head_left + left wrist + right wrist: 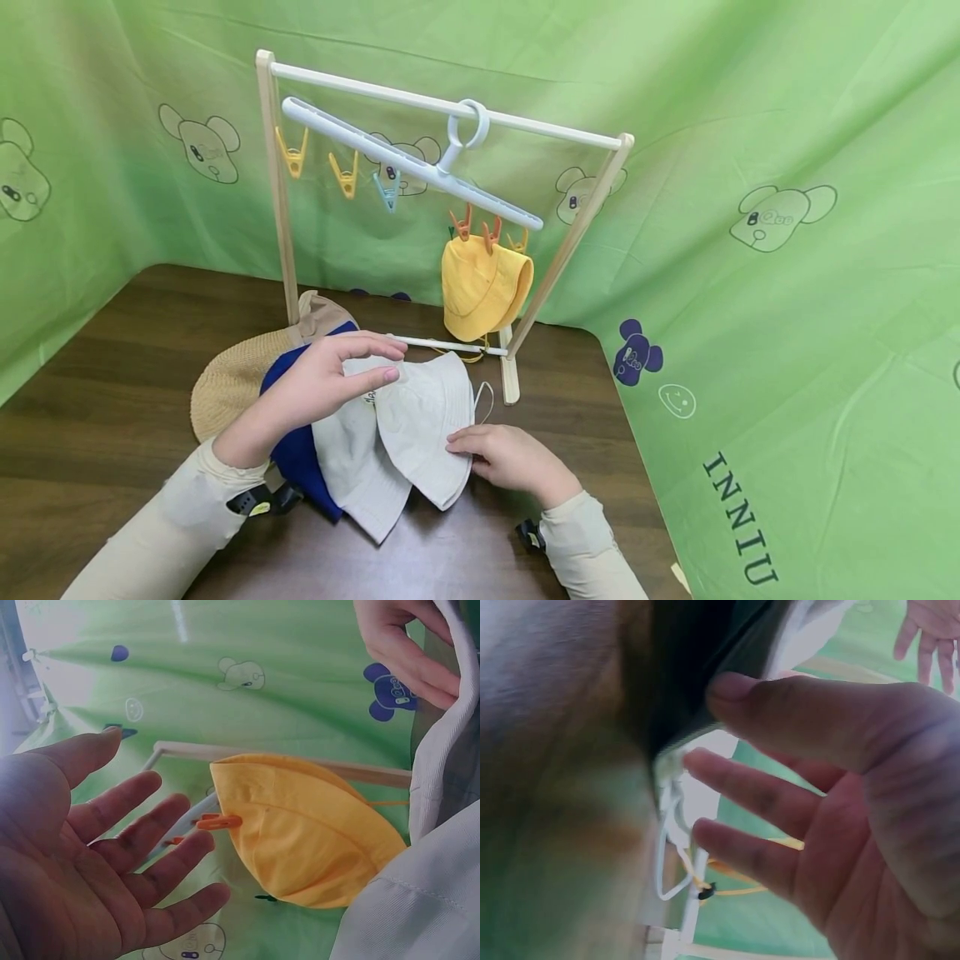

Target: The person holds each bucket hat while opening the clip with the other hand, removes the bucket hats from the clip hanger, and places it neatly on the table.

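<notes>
A white bucket hat lies tipped on its side over a second pale hat. My right hand pinches the white hat's brim at its right, and the right wrist view shows the thumb on the dark inner side. Above the hats hovers my left hand, its fingers spread and relaxed with nothing in them; in the left wrist view the palm shows bare. Beneath the pale hats are a blue hat and a woven straw hat.
Behind the hats stands a wooden rack bearing a light-blue hanger. Orange clips hold a yellow hat at its right end; yellow clips and a blue clip hang at left. Green cloth surrounds the brown table.
</notes>
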### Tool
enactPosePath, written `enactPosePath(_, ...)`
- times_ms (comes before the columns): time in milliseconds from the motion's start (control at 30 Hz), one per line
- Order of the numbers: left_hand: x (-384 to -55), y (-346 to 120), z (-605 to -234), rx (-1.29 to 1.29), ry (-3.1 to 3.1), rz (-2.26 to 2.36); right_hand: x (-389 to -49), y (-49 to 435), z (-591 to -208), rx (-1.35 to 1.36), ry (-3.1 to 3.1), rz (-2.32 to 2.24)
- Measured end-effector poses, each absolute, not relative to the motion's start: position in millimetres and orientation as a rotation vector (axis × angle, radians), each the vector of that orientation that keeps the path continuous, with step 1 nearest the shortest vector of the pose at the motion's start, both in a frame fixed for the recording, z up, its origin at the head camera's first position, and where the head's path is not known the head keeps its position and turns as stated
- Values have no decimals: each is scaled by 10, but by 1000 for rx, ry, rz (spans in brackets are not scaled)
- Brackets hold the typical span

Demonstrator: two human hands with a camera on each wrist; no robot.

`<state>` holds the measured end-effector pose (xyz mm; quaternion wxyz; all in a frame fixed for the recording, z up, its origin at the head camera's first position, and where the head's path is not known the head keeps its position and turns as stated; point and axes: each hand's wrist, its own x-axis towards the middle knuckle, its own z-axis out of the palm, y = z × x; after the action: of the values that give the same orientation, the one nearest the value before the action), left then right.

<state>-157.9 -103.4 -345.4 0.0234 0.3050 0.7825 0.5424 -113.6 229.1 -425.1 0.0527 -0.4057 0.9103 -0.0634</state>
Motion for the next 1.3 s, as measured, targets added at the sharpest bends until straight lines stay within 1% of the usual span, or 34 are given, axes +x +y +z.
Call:
enactPosePath(333, -1586, -1030, -3452, 950, 2409, 1700, -1201, 2321, -4071, -1046, 2687, -371)
enactPosePath(633, -1614, -1017, -3473, 951, 2414, 1689, -1302, 2377, -3823, -1072, 2798, -414)
enactPosePath(800, -1636, -1027, -3513, 918, 2436, 1678, -1328, 2460, -3723, -1006, 2892, -431)
enactPosePath(1067, -1649, -1014, -3543, 898, 2530, 1611, -1358, 2624, -3714, -847, 2938, -458)
enactPosePath(1300, -1637, -994, -3566, 920, 2580, 1568, -1379, 2711, -3749, -848, 3027, -397)
